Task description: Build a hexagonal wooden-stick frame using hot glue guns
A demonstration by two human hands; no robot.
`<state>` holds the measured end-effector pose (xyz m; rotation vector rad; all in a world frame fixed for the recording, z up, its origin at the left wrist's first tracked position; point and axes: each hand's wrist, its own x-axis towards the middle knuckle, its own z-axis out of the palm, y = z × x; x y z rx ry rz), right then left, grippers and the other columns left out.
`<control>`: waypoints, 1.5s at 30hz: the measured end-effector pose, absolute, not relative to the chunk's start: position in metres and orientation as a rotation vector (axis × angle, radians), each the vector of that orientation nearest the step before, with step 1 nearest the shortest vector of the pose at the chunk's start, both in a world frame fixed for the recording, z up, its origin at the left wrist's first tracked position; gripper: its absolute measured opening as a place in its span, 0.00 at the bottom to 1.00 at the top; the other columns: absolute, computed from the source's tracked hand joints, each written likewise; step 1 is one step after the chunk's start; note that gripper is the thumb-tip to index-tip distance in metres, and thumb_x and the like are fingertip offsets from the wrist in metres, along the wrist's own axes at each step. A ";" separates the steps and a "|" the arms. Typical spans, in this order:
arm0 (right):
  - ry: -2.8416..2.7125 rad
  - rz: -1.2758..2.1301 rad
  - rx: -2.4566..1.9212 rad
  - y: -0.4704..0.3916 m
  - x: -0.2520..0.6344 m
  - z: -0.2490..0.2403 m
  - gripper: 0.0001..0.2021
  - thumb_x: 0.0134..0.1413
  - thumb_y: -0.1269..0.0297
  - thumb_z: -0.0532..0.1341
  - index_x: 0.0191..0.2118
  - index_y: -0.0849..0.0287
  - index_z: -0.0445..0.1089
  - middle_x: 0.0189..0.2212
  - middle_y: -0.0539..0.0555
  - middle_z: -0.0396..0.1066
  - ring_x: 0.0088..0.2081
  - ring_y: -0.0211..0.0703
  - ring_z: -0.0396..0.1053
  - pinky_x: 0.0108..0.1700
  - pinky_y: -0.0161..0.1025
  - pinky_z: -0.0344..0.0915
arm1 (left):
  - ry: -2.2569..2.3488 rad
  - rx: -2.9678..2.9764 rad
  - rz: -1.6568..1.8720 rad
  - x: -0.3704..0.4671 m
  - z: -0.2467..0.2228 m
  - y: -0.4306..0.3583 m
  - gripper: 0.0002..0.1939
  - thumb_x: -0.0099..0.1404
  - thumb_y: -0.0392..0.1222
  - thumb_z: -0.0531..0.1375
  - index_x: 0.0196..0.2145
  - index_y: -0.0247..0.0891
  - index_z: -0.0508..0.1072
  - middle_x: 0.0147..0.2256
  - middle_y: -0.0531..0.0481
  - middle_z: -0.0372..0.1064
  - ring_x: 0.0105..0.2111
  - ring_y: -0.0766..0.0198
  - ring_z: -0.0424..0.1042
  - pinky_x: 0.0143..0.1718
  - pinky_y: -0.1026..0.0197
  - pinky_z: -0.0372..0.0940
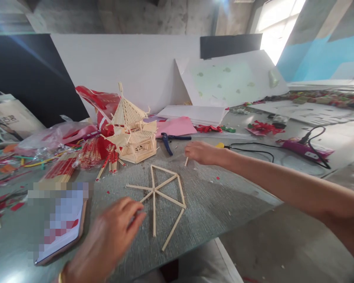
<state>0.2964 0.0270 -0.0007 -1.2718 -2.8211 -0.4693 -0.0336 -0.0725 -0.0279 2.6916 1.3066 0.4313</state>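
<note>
Sticks [169, 199], straight bare wood: 6 spokes [154, 214], 3 rim pcs [173, 229]. R hand [200, 152] pinching 1 stick; L hand [115, 228] half-open, nothing visibly held.

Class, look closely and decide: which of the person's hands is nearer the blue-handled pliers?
Right. The right hand is just to the right of the blue-handled pliers; the left hand is farther off, to their left and nearer the camera.

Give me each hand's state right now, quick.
Left hand: partly open, blurred; no held object visible, contact with the flat spoked wooden-stick frame unclear.
Right hand: closed, apparently holding a pale wooden stick.
</note>
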 end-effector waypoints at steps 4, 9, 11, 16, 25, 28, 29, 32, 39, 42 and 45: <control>-2.921 -0.488 -1.193 0.044 0.295 -0.009 0.17 0.61 0.76 0.47 0.25 0.69 0.68 0.28 0.53 0.70 0.35 0.34 0.65 0.40 0.36 0.58 | 1.108 2.891 0.302 0.005 -0.034 -0.104 0.09 0.66 0.42 0.53 0.34 0.41 0.72 0.33 0.46 0.71 0.34 0.56 0.71 0.35 0.55 0.67; -2.980 -0.516 -1.094 0.037 0.293 -0.001 0.08 0.54 0.78 0.56 0.27 0.64 0.69 0.27 0.55 0.70 0.33 0.40 0.65 0.39 0.39 0.60 | 1.274 2.862 0.019 0.042 -0.030 -0.112 0.13 0.65 0.30 0.49 0.31 0.38 0.71 0.30 0.48 0.70 0.30 0.57 0.71 0.30 0.55 0.68; -2.961 -0.524 -1.056 0.019 0.287 0.006 0.08 0.57 0.76 0.54 0.30 0.64 0.69 0.29 0.56 0.69 0.34 0.42 0.64 0.39 0.40 0.59 | 1.291 2.819 0.009 0.042 -0.028 -0.109 0.13 0.64 0.30 0.48 0.31 0.37 0.71 0.30 0.48 0.70 0.29 0.58 0.71 0.29 0.57 0.67; -2.792 -0.131 -0.998 -0.045 0.255 0.020 0.09 0.59 0.71 0.52 0.36 0.61 0.70 0.31 0.53 0.69 0.35 0.38 0.64 0.37 0.35 0.60 | 1.358 2.668 0.163 0.001 -0.025 -0.106 0.11 0.63 0.35 0.49 0.28 0.39 0.69 0.27 0.51 0.70 0.26 0.61 0.70 0.27 0.60 0.62; -3.161 -0.145 -0.906 -0.083 0.206 0.007 0.06 0.53 0.73 0.57 0.29 0.61 0.68 0.28 0.52 0.68 0.30 0.39 0.60 0.31 0.39 0.54 | 1.760 2.460 0.253 -0.077 -0.029 -0.102 0.12 0.64 0.42 0.49 0.26 0.40 0.68 0.25 0.54 0.69 0.26 0.63 0.70 0.27 0.62 0.57; -3.152 -0.163 -0.836 -0.082 0.201 0.000 0.05 0.52 0.73 0.58 0.28 0.61 0.69 0.27 0.52 0.67 0.29 0.40 0.59 0.31 0.39 0.53 | 1.732 2.476 0.261 -0.082 -0.037 -0.101 0.13 0.65 0.42 0.48 0.26 0.40 0.68 0.25 0.54 0.69 0.26 0.63 0.70 0.27 0.62 0.57; -3.157 -0.156 -0.834 -0.082 0.200 -0.001 0.05 0.52 0.73 0.58 0.28 0.61 0.69 0.27 0.52 0.67 0.29 0.40 0.59 0.31 0.39 0.53 | 1.726 2.484 0.275 -0.082 -0.039 -0.100 0.14 0.65 0.43 0.48 0.27 0.40 0.68 0.25 0.54 0.69 0.26 0.63 0.70 0.27 0.62 0.57; -3.169 -0.134 -0.847 -0.083 0.197 -0.004 0.05 0.51 0.73 0.58 0.27 0.62 0.69 0.26 0.53 0.67 0.28 0.40 0.59 0.30 0.39 0.52 | 1.670 2.539 0.405 -0.079 -0.042 -0.097 0.14 0.67 0.45 0.47 0.29 0.41 0.69 0.27 0.54 0.69 0.26 0.64 0.70 0.27 0.62 0.58; -3.129 -0.121 -0.875 -0.083 0.195 -0.003 0.04 0.51 0.74 0.58 0.28 0.63 0.69 0.25 0.53 0.66 0.28 0.39 0.60 0.29 0.38 0.52 | 1.228 2.689 0.536 -0.030 -0.033 -0.096 0.10 0.68 0.41 0.50 0.37 0.41 0.70 0.33 0.51 0.69 0.32 0.63 0.71 0.33 0.61 0.64; -3.076 -0.075 -0.924 -0.079 0.207 0.006 0.08 0.56 0.74 0.55 0.29 0.62 0.69 0.27 0.53 0.67 0.30 0.38 0.62 0.30 0.36 0.55 | 1.143 2.740 0.426 -0.005 -0.030 -0.096 0.08 0.66 0.38 0.52 0.35 0.40 0.71 0.33 0.50 0.69 0.33 0.61 0.70 0.34 0.58 0.66; -2.946 0.059 -1.031 -0.073 0.226 0.013 0.09 0.60 0.73 0.52 0.36 0.61 0.70 0.31 0.52 0.68 0.36 0.39 0.65 0.36 0.35 0.59 | 1.107 2.804 0.330 0.011 -0.027 -0.095 0.07 0.66 0.37 0.53 0.34 0.40 0.71 0.34 0.49 0.69 0.33 0.59 0.70 0.34 0.55 0.66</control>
